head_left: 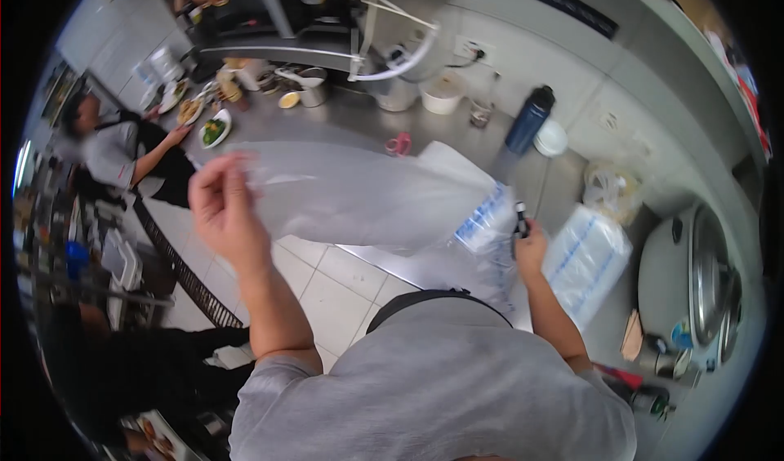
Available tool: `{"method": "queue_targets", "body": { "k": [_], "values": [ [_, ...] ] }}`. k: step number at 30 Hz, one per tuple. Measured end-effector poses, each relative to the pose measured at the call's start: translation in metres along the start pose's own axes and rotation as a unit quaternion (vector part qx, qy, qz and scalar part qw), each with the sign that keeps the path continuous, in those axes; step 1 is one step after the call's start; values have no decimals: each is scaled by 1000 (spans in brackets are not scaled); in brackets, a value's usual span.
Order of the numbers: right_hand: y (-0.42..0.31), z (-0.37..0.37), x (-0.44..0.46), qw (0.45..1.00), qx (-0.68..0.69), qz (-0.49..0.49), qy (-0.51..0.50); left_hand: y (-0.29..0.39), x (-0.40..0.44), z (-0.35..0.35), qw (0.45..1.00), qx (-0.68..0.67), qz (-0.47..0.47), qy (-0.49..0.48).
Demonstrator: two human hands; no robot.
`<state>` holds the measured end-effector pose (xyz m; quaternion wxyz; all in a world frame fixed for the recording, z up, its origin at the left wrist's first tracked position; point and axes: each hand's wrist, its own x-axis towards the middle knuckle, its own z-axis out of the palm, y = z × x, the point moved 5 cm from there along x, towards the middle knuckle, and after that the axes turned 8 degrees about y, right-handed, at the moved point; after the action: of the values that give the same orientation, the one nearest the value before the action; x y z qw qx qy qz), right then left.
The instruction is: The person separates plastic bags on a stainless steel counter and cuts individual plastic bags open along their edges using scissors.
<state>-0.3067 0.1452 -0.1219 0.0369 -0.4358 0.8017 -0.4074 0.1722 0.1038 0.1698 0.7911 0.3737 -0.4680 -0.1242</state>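
My left hand point(224, 204) is raised at the left, its fingers closed in a pinch on the end of a long translucent plastic sheet point(351, 195). The sheet stretches right across the steel counter's front edge, toward a blue-printed plastic wrapper point(482, 216). Beside that wrapper my right hand point(531, 249) is closed around a slim black object point(521, 220) with a pale band, perhaps a marker; its exact kind is unclear. To the right of this hand lies a flat pack of clear plastic with blue print point(586, 261).
Pink-handled scissors point(398, 144), a dark blue bottle point(529, 120) and white bowls point(550, 138) stand along the counter point(327, 126). A large metal cooker point(686, 273) is at right. A co-worker point(122, 146) handles plates at left; another person in dark clothes point(147, 371) is lower left.
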Motion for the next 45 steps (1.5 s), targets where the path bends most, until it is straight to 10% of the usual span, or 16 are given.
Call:
{"method": "queue_targets", "body": {
  "k": [9,12,16,29,33,36,45],
  "values": [
    [-57,-2,153,986,31,-58,151,38,-49,63,973,78,209,-64],
    [-55,-17,148,973,116,-40,194,59,-113,109,920,-2,298,-255],
    [-7,-37,126,886,423,-58,180,45,-225,161,850,-110,192,-478],
    [79,-159,-42,950,233,206,-23,-166,-313,63,683,149,-393,-597],
    [87,-164,-67,948,213,226,-66,-187,-292,67,732,217,-254,-593],
    [87,-163,-76,948,206,203,-135,-163,-277,80,646,458,139,-595],
    [44,-141,-97,835,313,175,-417,-139,-361,167,777,363,35,-513]
  ]
}}
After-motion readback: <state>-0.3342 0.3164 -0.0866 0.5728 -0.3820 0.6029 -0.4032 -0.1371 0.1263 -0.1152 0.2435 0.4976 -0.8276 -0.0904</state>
